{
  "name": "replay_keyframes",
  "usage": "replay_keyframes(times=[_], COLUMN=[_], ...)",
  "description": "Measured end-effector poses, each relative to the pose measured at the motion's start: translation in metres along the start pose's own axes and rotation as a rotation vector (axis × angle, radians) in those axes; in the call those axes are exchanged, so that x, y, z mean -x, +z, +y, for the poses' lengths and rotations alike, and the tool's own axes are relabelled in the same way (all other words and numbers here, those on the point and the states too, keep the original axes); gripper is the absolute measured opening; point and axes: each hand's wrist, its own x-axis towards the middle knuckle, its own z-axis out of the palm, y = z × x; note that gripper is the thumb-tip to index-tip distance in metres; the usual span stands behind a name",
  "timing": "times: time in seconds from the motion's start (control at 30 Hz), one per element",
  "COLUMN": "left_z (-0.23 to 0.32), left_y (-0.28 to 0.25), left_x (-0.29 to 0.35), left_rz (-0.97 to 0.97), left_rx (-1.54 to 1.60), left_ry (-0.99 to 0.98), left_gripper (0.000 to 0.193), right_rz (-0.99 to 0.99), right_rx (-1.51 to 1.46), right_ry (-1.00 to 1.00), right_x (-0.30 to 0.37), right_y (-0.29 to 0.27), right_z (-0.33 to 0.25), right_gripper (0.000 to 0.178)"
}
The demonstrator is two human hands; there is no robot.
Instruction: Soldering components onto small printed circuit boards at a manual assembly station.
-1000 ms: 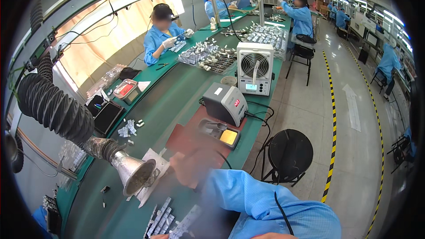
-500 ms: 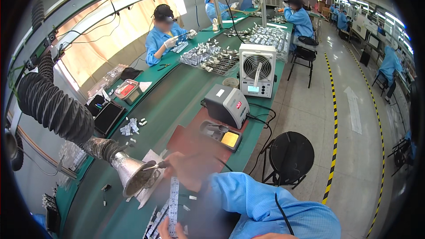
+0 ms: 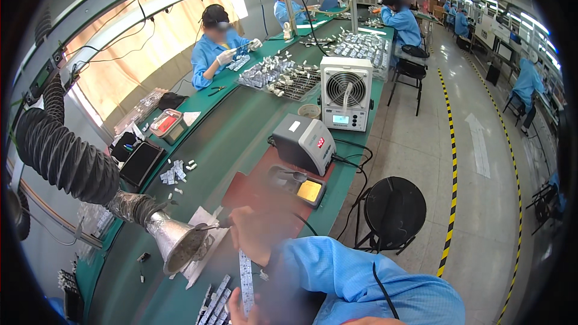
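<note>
While the right hand (image 3: pixel 251 238) is gripping the iron (image 3: pixel 223 224), tip by the hood (image 3: pixel 164 227), probably for fumes, the left hand (image 3: pixel 236 312) is pinching the strip's (image 3: pixel 246 277) near end over the counter (image 3: pixel 208 177), I'm guessing for steadiness.

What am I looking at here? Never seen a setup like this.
There's no robot: a fisheye camera on a person's head looks down at their two bare hands. The lens makes the dark, round border and bends straight edges.

The right hand, blurred, holds what looks like a soldering iron, pointing toward a metal funnel. The left hand holds a pale strip by its lower end.

More strips lie beside it on the green work surface. Farther along are a yellow sponge, grey box and white fan unit.
</note>
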Motion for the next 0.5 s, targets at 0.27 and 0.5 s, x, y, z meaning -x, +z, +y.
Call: replay_keyframes(times=[0.27, 0.5], left_z=[-0.026, -0.017], left_y=[-0.002, 0.015], left_x=[0.000, 0.014], left_rz=[-0.025, 0.107], left_rx=[0.440, 0.401], left_ry=[-0.069, -0.032], left_gripper=[0.069, 0.050], right_rz=[-0.095, -0.072], right_rx=[0.043, 0.084], right_ry=[-0.057, -0.099], right_x=[0.000, 0.007], right_y=[-0.004, -0.004], right_z=[0.004, -0.012], right_gripper=[0.024, 0.024])
